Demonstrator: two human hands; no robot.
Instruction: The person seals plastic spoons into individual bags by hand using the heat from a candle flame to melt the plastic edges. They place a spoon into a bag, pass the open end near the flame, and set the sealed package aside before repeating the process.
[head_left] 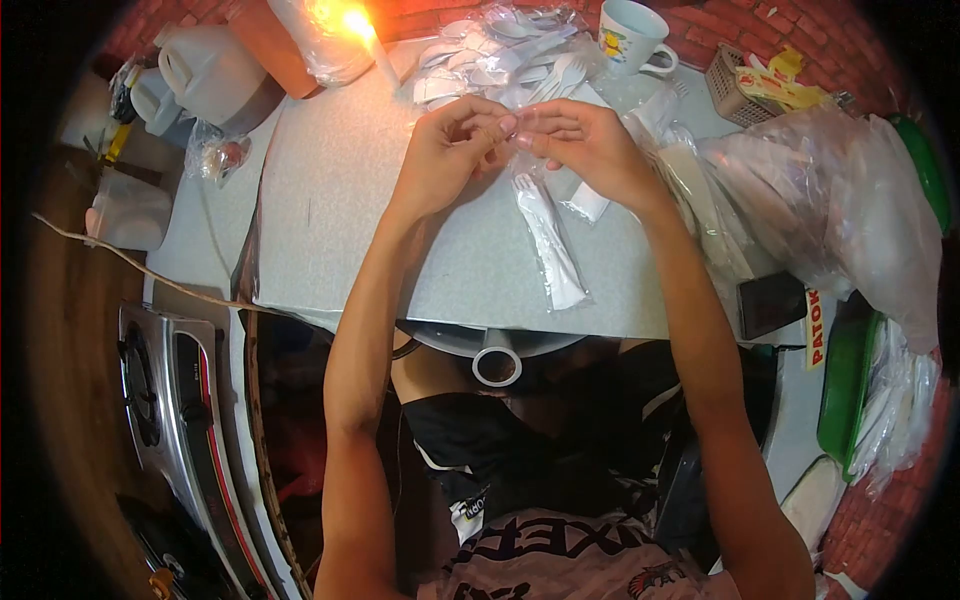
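My left hand (452, 150) and my right hand (585, 148) meet fingertip to fingertip over the grey tabletop (340, 220). Between them they pinch the top of a thin clear plastic sleeve (552, 235) that holds white plastic cutlery and lies along the table towards me. Just beyond my fingers is a loose pile of white plastic spoons and forks (500, 55). A lit candle (368, 38) burns beside that pile at the far edge.
A white mug (630, 35) and a small basket (740, 85) stand far right. Big clear plastic bags (830, 200) fill the right side. White jugs (205, 70) sit far left. A gas stove (165, 390) is at my lower left.
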